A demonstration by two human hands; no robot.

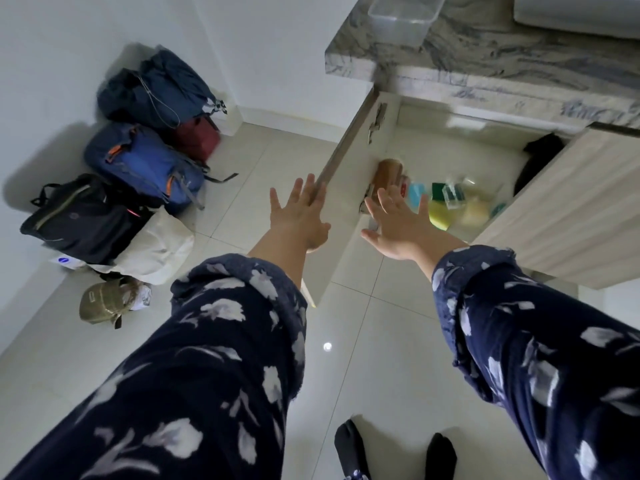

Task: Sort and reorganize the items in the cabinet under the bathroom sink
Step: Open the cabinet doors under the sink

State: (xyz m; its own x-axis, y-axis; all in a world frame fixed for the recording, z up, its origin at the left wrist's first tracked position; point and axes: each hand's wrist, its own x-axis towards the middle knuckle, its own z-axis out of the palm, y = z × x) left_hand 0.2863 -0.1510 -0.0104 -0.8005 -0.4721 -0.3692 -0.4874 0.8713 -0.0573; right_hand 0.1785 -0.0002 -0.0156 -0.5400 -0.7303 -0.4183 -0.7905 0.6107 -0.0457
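Both hands spread flat, nothing gripped.
L hand (300,216) fingers touched open cabinet door (349,188) edge; R hand (398,225) empty. Door's long axis ran 1–7 o'clock; blurred items (450,202) inside cabinet, 2 o'clock of R hand.

Pale glossy floor tiles (263,161) are reflecting a small round spot of light (327,346), and plain white walls (52,64) are meeting in a corner. A grey-veined marble countertop (502,53) is overhanging a light wood-grain vanity (568,216), while bags (145,161) are lying heaped along the wall.
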